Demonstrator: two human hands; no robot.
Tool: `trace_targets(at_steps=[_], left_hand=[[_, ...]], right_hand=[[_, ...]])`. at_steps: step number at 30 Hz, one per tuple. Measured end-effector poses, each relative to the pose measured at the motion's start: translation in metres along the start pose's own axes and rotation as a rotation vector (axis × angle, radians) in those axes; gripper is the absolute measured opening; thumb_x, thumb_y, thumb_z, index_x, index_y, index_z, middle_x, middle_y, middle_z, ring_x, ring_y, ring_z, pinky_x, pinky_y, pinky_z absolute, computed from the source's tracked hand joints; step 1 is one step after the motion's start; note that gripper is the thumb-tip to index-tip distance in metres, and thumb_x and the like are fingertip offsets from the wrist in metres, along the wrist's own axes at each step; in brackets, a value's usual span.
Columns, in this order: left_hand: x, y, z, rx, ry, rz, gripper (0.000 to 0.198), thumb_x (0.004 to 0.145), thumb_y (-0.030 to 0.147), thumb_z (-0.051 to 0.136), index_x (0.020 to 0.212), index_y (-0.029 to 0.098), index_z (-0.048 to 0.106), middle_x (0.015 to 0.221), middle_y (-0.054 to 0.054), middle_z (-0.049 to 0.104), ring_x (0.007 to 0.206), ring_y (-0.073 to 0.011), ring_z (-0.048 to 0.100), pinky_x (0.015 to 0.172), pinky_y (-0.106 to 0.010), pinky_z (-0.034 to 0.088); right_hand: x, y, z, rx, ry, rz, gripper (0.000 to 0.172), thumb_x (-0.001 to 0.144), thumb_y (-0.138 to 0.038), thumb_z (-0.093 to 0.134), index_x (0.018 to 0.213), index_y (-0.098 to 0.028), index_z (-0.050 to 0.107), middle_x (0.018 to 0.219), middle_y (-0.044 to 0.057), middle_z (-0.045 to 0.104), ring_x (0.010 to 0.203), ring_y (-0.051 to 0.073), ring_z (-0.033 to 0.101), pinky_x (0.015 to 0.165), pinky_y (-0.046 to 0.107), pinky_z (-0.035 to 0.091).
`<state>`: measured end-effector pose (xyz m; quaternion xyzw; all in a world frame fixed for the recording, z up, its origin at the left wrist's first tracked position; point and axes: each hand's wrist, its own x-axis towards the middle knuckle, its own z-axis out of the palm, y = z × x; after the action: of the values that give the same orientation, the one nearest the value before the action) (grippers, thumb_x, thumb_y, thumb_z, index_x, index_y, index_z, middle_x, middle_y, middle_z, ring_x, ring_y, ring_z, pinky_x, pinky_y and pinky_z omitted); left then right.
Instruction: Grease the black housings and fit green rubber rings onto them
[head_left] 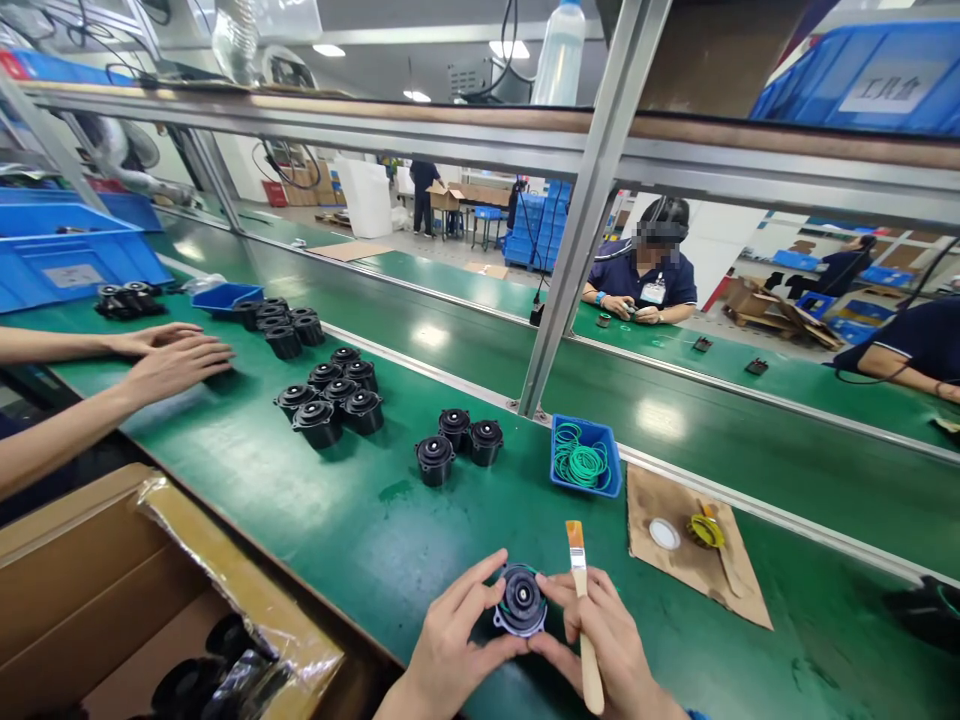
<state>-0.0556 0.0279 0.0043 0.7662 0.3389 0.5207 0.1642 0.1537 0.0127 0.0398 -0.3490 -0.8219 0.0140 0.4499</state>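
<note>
Left hand [461, 625] and right hand [615, 640], both pinching one black housing [523, 597] between them, low at the near table edge, and the right grips a brush [577, 572] too! Just ahead, a blue tray [614, 462] of green rings [581, 464]; further left, three black parts [435, 460]. A metal post [577, 220] rises beyond, blocking some of the far bench [480, 285].

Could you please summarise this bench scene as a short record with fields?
Left hand: gripping a round black part
Right hand: touching the same part, holding a brush
Blue tray: contains green rings
Cardboard: under a white disc and yellow pot
Co-worker's hand: at bench's left
</note>
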Motion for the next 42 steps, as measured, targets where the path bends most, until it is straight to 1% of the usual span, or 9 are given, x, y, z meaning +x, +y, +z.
trace_targets(at_steps=[5, 9, 12, 17, 22, 25, 31, 36, 42], left_hand=[[-0.002, -0.002, 0.001, 0.027, -0.018, 0.027, 0.027, 0.09, 0.041, 0.068, 0.099, 0.018, 0.059, 0.119, -0.02, 0.072, 0.105, -0.0267, 0.074, 0.086, -0.031, 0.065], [-0.011, -0.005, 0.006, 0.069, 0.007, 0.096, 0.021, 0.092, 0.033, 0.065, 0.106, 0.017, 0.061, 0.127, -0.021, 0.068, 0.111, -0.0274, 0.071, 0.09, -0.033, 0.064], [-0.012, -0.003, 0.008, 0.097, 0.011, 0.081, 0.019, 0.094, 0.028, 0.063, 0.11, 0.019, 0.061, 0.128, -0.019, 0.068, 0.113, -0.0267, 0.071, 0.092, -0.033, 0.063], [-0.001, 0.002, 0.006, 0.05, -0.05, -0.027, 0.017, 0.092, 0.028, 0.065, 0.106, 0.019, 0.059, 0.122, -0.017, 0.071, 0.112, -0.026, 0.071, 0.093, -0.035, 0.062], [0.01, -0.001, 0.003, 0.06, -0.123, -0.084, 0.05, 0.08, 0.045, 0.078, 0.119, 0.02, 0.059, 0.124, -0.016, 0.07, 0.115, -0.0296, 0.07, 0.096, -0.041, 0.061], [0.014, -0.003, 0.002, 0.079, -0.158, -0.078, 0.05, 0.079, 0.043, 0.079, 0.12, 0.022, 0.061, 0.127, -0.015, 0.069, 0.117, -0.0296, 0.069, 0.097, -0.04, 0.06], [0.011, -0.004, 0.007, 0.035, -0.098, -0.027, 0.036, 0.086, 0.041, 0.072, 0.112, 0.019, 0.059, 0.121, -0.017, 0.073, 0.111, -0.027, 0.072, 0.092, -0.034, 0.062], [-0.002, -0.001, 0.016, 0.115, 0.009, 0.081, 0.023, 0.09, 0.024, 0.069, 0.109, 0.015, 0.06, 0.122, -0.023, 0.072, 0.109, -0.0287, 0.073, 0.089, -0.032, 0.064], [-0.013, 0.005, 0.024, 0.282, 0.14, 0.221, 0.032, 0.084, 0.004, 0.068, 0.115, 0.014, 0.065, 0.116, -0.016, 0.076, 0.107, -0.0296, 0.074, 0.083, -0.036, 0.067]], right_hand=[[-0.002, -0.005, 0.003, -0.065, 0.057, 0.03, 0.026, 0.101, -0.032, 0.057, 0.08, -0.025, 0.043, 0.101, 0.011, 0.079, 0.082, 0.026, 0.076, 0.071, 0.039, 0.056], [-0.006, -0.008, 0.005, -0.191, 0.048, -0.101, 0.023, 0.099, -0.017, 0.057, 0.079, -0.024, 0.047, 0.09, 0.008, 0.08, 0.072, 0.024, 0.077, 0.07, 0.039, 0.053], [-0.003, -0.009, 0.001, -0.219, 0.022, -0.065, 0.022, 0.094, -0.014, 0.06, 0.08, -0.024, 0.047, 0.104, 0.013, 0.078, 0.081, 0.026, 0.076, 0.073, 0.04, 0.053], [0.015, 0.005, -0.012, 0.044, -0.168, 0.087, 0.022, 0.092, -0.026, 0.065, 0.089, -0.025, 0.043, 0.115, 0.011, 0.074, 0.101, 0.026, 0.07, 0.084, 0.041, 0.053], [0.031, 0.024, -0.016, 0.186, -0.308, 0.09, 0.027, 0.093, -0.042, 0.065, 0.099, -0.026, 0.045, 0.104, 0.008, 0.074, 0.104, 0.026, 0.068, 0.095, 0.044, 0.047], [0.031, 0.03, -0.016, 0.22, -0.333, 0.087, 0.033, 0.091, -0.047, 0.068, 0.101, -0.026, 0.044, 0.109, 0.009, 0.073, 0.104, 0.026, 0.068, 0.098, 0.045, 0.046], [0.011, 0.033, -0.014, 0.102, -0.227, 0.024, 0.041, 0.095, -0.05, 0.063, 0.122, -0.022, 0.052, 0.092, 0.009, 0.076, 0.095, 0.028, 0.073, 0.089, 0.046, 0.053], [-0.006, 0.021, -0.005, 0.003, -0.018, -0.053, 0.009, 0.097, -0.028, 0.065, 0.1, -0.022, 0.059, 0.089, 0.008, 0.079, 0.079, 0.025, 0.077, 0.076, 0.041, 0.058], [-0.011, 0.004, -0.005, -0.102, 0.032, -0.14, 0.012, 0.094, -0.008, 0.062, 0.094, -0.019, 0.066, 0.09, 0.006, 0.08, 0.076, 0.022, 0.078, 0.081, 0.035, 0.061]])
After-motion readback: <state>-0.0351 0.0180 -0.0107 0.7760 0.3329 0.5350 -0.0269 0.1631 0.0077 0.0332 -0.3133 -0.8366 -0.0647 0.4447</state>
